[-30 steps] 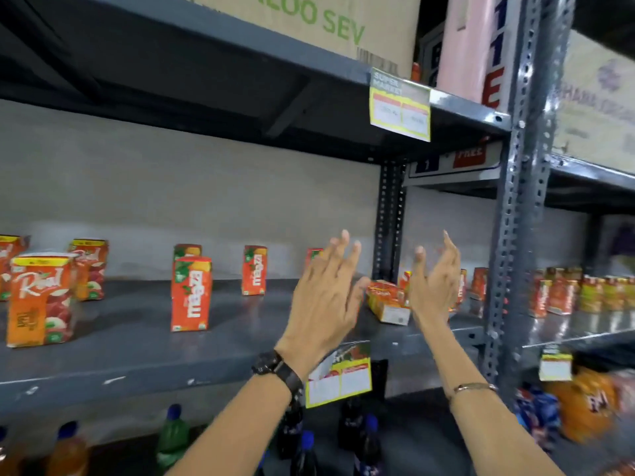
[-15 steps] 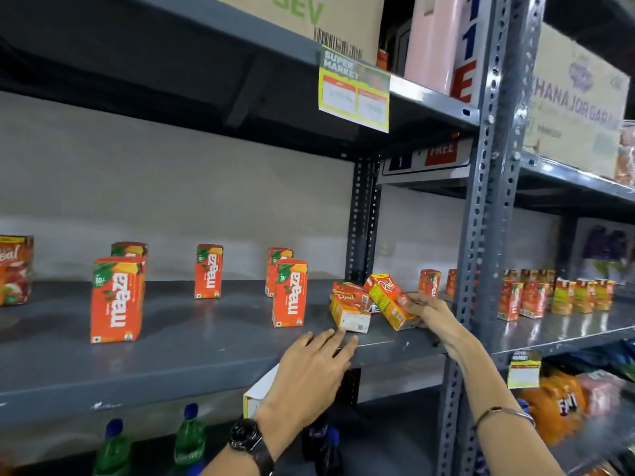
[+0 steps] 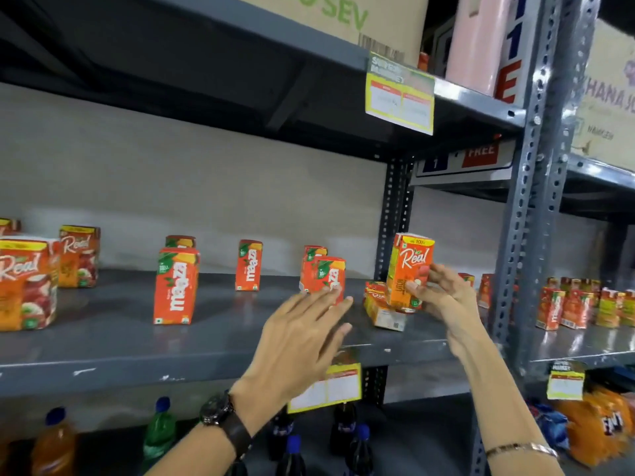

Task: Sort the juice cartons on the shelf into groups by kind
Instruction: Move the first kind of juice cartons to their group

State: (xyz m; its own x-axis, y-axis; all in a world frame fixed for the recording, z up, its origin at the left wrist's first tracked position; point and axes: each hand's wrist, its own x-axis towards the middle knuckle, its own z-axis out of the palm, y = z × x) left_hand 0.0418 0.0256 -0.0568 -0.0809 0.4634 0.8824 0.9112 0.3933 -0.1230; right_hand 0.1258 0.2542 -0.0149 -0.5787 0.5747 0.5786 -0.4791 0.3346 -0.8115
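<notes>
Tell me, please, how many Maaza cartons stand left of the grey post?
5: a front-left carton, a back-left carton behind it, a lone carton mid-shelf, a near carton and a far carton by the left hand, which may hide more.

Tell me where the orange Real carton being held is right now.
The upright orange Real juice carton is in the right hand, right of centre, above a toppled Real carton, beside the perforated grey shelf post.
</notes>
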